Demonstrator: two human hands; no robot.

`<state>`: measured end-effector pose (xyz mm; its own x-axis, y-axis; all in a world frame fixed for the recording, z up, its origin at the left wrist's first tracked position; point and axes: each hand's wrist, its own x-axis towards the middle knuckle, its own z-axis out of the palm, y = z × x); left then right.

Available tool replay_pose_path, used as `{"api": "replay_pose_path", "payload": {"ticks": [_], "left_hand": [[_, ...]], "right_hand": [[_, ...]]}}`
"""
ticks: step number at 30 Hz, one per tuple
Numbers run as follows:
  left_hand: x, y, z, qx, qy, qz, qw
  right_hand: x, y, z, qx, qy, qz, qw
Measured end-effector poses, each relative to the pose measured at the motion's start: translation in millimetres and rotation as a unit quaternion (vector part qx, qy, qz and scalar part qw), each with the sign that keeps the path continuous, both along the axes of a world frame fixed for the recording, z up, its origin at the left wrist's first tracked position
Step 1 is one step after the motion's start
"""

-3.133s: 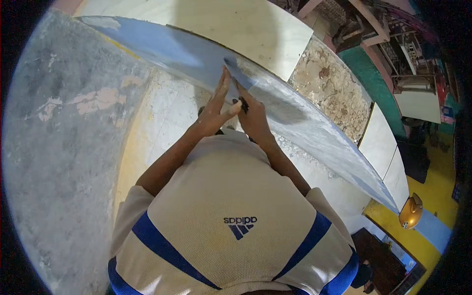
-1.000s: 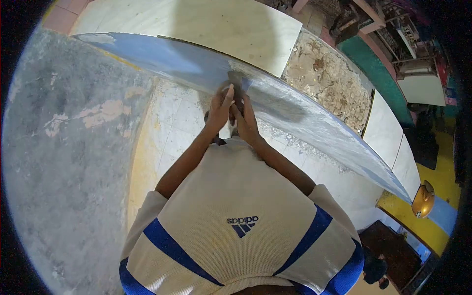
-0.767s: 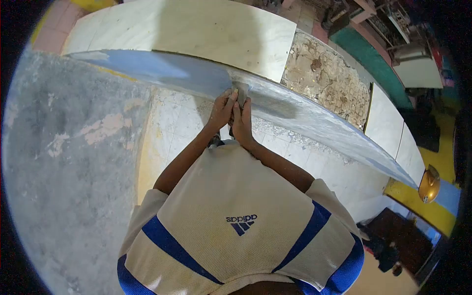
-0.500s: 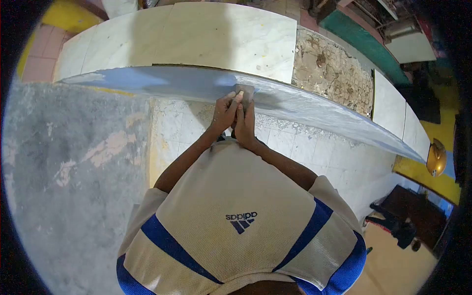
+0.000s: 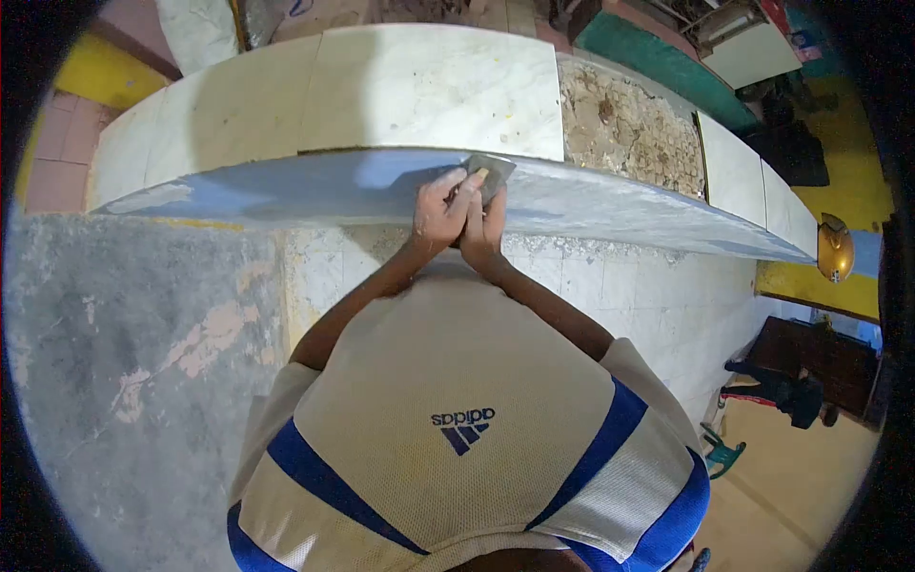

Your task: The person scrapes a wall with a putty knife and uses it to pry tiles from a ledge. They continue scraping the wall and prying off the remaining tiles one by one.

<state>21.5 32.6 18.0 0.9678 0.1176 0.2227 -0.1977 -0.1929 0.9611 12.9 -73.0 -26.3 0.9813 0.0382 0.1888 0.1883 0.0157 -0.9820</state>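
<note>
My left hand [image 5: 440,212] and my right hand [image 5: 484,227] are close together in front of my chest, their fingers closed on one flat grey scraper [image 5: 496,172]. White dust coats the fingers. The left fingers press over the plate, and the right hand grips it from the right and below. The scraper's wide end is up against the blue-grey plastered face of a low wall [image 5: 591,195], just under the white tile ledge [image 5: 429,91]. Part of the scraper is hidden by my fingers.
A tile-less, rough mortar patch [image 5: 629,124] breaks the ledge on the right. A golden helmet [image 5: 835,250] is at the wall's right end. Farther right are a person in dark clothes [image 5: 796,396] and a green chair [image 5: 722,453]. Grey concrete floor [image 5: 143,381] lies at left.
My hands and the scraper have shifted slightly right along the wall's face, and the plate is now more tilted. The head view has turned, and the green chair shows more.
</note>
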Motion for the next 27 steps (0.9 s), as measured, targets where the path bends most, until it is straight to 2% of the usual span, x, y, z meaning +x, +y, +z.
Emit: {"api": "replay_pose_path", "payload": {"ticks": [1, 4, 6, 11, 14, 17, 20, 22, 24, 27], "left_hand": [[-1, -2, 6, 0.020, -0.029, 0.015, 0.999], [0, -7, 1, -0.057, -0.047, 0.011, 0.997], [0, -2, -7, -0.045, -0.009, -0.017, 0.999], [-4, -4, -35, -0.069, 0.025, -0.009, 0.997], [-4, 2, -61, -0.027, 0.031, -0.029, 0.999], [-6, 3, -72, -0.048, 0.057, -0.047, 0.996], [-7, 4, -72, -0.041, 0.054, -0.045, 0.997], [-11, 4, -66, -0.043, 0.048, -0.039, 0.997], [-9, 3, -60, -0.042, 0.033, -0.031, 0.998], [-10, 3, -49, -0.038, 0.029, -0.024, 0.999]], "right_hand": [[1, -1, 5, 0.000, -0.008, 0.001, 1.000], [-1, -4, 16, 0.003, 0.012, 0.009, 1.000], [0, -6, -1, 0.011, 0.009, 0.009, 1.000], [-8, -15, -45, 0.000, 0.109, 0.056, 0.992], [-15, -15, -63, -0.017, 0.137, 0.039, 0.990], [-20, -13, -67, -0.024, 0.151, 0.030, 0.988], [-28, -17, -98, -0.159, 0.040, 0.019, 0.986], [-29, -10, -78, -0.145, 0.034, 0.014, 0.989], [-28, -3, -38, 0.017, 0.139, 0.014, 0.990], [-26, -3, -30, -0.013, 0.113, 0.014, 0.993]]}}
